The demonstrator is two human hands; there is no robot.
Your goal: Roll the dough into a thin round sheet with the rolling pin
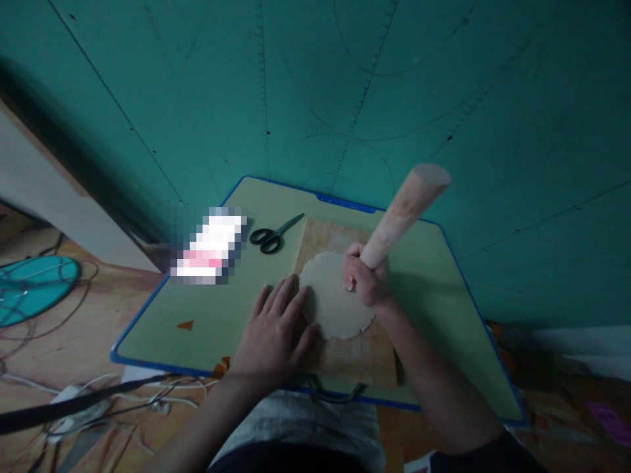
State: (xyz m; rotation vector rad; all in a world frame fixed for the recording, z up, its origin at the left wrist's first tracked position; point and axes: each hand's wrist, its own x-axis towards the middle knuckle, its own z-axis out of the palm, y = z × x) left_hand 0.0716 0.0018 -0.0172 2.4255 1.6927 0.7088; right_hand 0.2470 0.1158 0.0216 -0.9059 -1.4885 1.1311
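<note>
Left hand [273, 325] lying spread at edge of dough [328, 299] — right hand [369, 281] gripping tilted rod [401, 213] — table [436, 295] stretching rightward past board [357, 364].

right sleeve [493, 454]: dark | top [290, 460]: dark | lower garment [305, 420]: pale, creased

In dim light, a teal-green wall [315, 85], marked and seamed, fills the view beyond the fingers [282, 297]. Beneath them is a pale green table [444, 315] edged in blue; farther left, a whitish panel [79, 164] meets scuffed brownish floor [111, 295].
</note>
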